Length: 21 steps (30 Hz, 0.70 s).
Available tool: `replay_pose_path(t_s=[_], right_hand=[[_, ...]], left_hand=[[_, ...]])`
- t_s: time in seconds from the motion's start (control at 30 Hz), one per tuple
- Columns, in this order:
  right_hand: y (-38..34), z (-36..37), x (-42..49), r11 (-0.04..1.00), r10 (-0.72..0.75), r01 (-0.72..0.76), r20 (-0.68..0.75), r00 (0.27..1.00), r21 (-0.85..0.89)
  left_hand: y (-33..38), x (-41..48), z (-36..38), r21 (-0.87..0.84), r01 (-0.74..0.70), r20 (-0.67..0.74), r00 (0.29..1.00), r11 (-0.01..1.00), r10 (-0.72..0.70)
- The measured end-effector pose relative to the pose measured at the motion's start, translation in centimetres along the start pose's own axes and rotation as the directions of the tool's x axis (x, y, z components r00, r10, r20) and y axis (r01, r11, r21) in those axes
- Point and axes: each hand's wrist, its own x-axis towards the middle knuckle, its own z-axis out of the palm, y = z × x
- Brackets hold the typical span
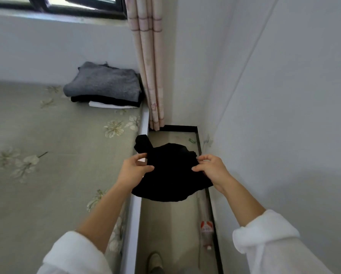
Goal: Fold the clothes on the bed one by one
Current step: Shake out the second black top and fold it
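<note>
Two hands share one piece of clothing: your left hand (pixel 135 171) and right hand (pixel 211 169) each pinch the upper edge of a black garment (pixel 169 175), fingers (pixel 205 157) and thumbs closed on the cloth, so neither hand is free. The garment hangs in the air rather than lying on the bed (pixel 66 135). Most of it is over the strip of floor (pixel 165 224) between the bed's edge and the wall, and one loose part juts out toward the bed. You cannot tell from here whether that part is a sleeve.

That position is the main risk. If either pinch slips, the cloth likely drops to the floor instead of the mattress. Folding it unsupported also invites a crooked result, since the lower edge sags unevenly and the dark fabric hides its seams. The jutting part may get trapped inside a fold.

A stack of folded clothes (pixel 104 88) sits in the far corner of the bed, just beside the curtain (pixel 149 66). Reaching there with a loosely folded piece could let it fall open or nudge the grey top layer askew.
</note>
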Motion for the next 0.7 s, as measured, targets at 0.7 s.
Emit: replay_pose_path(t_s=[0.7], right_hand=[[-21.8,10.8,37.8,0.991,0.041,-0.003,0.279,0.960,-0.136]], left_hand=[[12.6,32.7,-7.9,-0.235,0.006,-0.418,0.902,0.972,-0.107]])
